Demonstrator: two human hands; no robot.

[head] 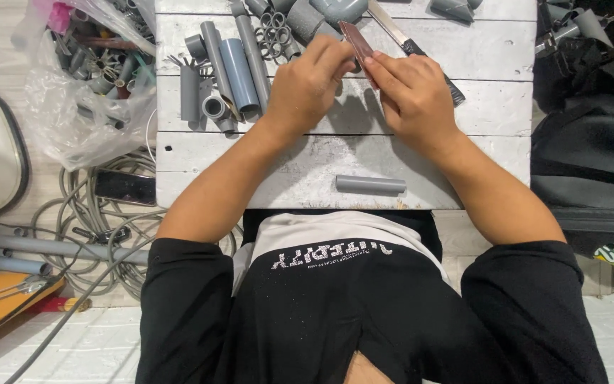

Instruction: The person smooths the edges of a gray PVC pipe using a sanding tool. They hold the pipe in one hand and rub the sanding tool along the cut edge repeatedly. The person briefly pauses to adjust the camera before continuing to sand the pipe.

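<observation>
While we are sitting at the white plank table [307,174], we are holding a thin reddish-brown strip [359,47] between both hands above its far half. Our left hand [307,89] is closing its fingertips around the strip's near side, thumb and forefinger pinched on it, the other fingers curled under. Our right hand [410,96] is pressing its thumb and forefinger along the strip's right edge, the rest of that hand folded loosely; whether it is gripping anything else, we cannot tell. The strip is tilting, its upper end pointing away from us.

A short grey pipe piece [370,185] is lying flat near the table's front edge, well apart from both hands. Grey pipe lengths and couplings [225,71] are lying in a loose heap at the far left of the table, with small rings [273,32] beside them. A dark-handled blade [421,53] is lying partly under our right hand.

Left of the table, a clear plastic bag [72,121] is holding a jumble of grey fittings and some coloured bits; we cannot make out its contents further. A grey cable coil [94,213] is lying on the floor below it, and a black bag [591,149] is sitting at the right.
</observation>
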